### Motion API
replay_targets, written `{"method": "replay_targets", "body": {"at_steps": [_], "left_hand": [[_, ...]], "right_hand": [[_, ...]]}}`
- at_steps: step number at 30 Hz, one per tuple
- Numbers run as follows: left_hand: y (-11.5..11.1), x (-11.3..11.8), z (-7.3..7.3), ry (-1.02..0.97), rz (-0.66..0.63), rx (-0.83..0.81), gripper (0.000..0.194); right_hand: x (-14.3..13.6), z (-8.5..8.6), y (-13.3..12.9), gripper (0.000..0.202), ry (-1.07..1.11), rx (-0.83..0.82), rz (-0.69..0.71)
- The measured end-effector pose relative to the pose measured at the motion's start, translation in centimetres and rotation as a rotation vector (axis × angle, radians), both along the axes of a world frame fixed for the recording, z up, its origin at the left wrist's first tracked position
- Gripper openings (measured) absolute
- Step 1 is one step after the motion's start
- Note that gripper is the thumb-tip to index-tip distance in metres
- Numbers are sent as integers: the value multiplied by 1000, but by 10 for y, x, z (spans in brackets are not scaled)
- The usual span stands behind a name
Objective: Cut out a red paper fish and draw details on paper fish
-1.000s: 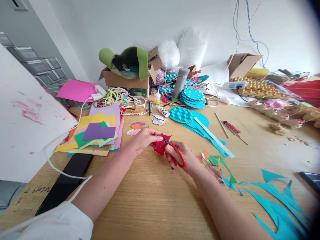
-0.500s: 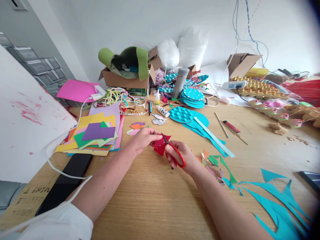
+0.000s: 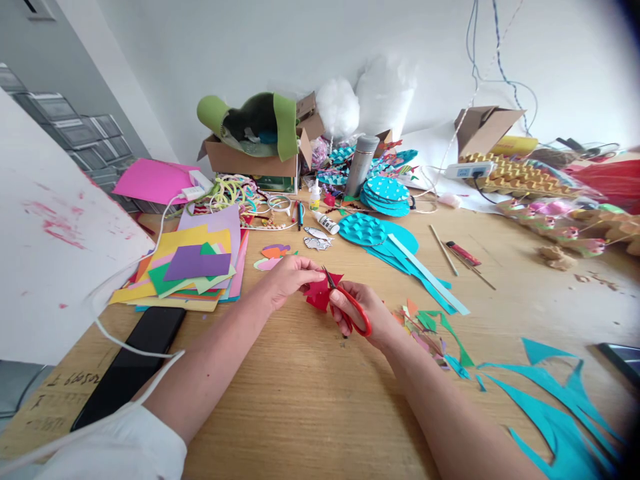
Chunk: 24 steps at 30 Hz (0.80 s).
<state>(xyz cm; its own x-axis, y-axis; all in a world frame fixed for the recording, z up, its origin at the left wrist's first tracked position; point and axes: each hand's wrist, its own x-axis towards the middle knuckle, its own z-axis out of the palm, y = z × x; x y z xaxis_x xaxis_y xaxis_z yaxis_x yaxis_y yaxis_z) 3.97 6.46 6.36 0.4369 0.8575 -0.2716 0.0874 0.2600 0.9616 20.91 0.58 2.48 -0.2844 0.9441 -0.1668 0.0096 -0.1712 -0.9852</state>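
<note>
Near the middle of the wooden table, my left hand (image 3: 294,279) pinches a piece of red paper (image 3: 317,295) between thumb and fingers. My right hand (image 3: 359,308) is closed round red-handled scissors (image 3: 369,323), whose dark blades point up and left over the paper. Behind my left hand lie small cut paper shapes (image 3: 275,252) in orange, purple, green and pink. Two fish-like paper cutouts (image 3: 318,244) rest beyond them.
Stacked coloured paper (image 3: 197,263) and a black phone (image 3: 131,363) lie left, with a white cable across the phone. Blue discs (image 3: 363,230), a grey bottle (image 3: 361,165) and glue (image 3: 326,223) stand or lie behind. Paper scraps (image 3: 555,400) cover the right side.
The red paper has shifted slightly beside the scissors, and its lower part looks a little different in shape. Both hands stay in nearly the same place.
</note>
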Motion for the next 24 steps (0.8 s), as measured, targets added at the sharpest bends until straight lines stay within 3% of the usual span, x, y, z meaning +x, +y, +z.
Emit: {"method": "replay_targets", "body": {"at_steps": [14,24], "left_hand": [[0,1,-1,-25,76,-48,5],[0,0,2,-73,46,-134,11]], "right_hand": [[-1,0,0,44,5,10,-30],[-3,5,-1,50,4,-21,-72]]}}
